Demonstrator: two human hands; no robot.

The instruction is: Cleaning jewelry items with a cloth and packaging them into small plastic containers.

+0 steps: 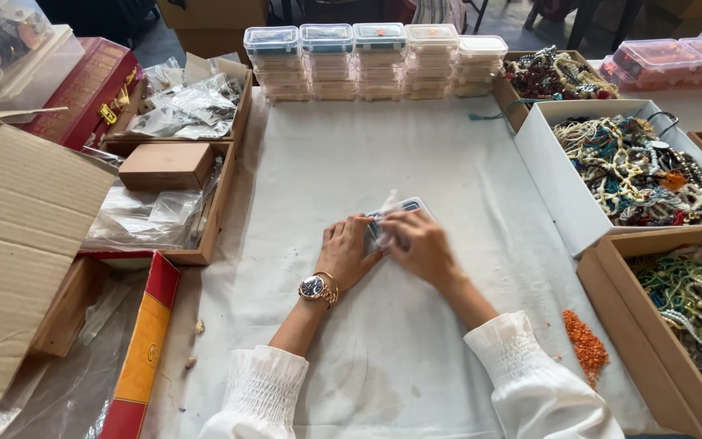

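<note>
Both my hands meet over a small clear plastic box (397, 210) with a bluish lid, resting on the white cloth (343, 154) at the middle of the table. My left hand (345, 253), with a gold wristwatch at the wrist, presses against the box's left side. My right hand (420, 246) covers its right side, fingers curled on it. A bit of crinkled clear plastic sticks up at the box's top. What is inside the box is hidden by my fingers.
A row of stacked clear lidded boxes (375, 61) lines the far edge. Open boxes of mixed bead necklaces (639, 167) stand at the right, with an orange bead pile (585, 345) near my right sleeve. Cardboard trays with plastic bags (152, 215) stand at the left.
</note>
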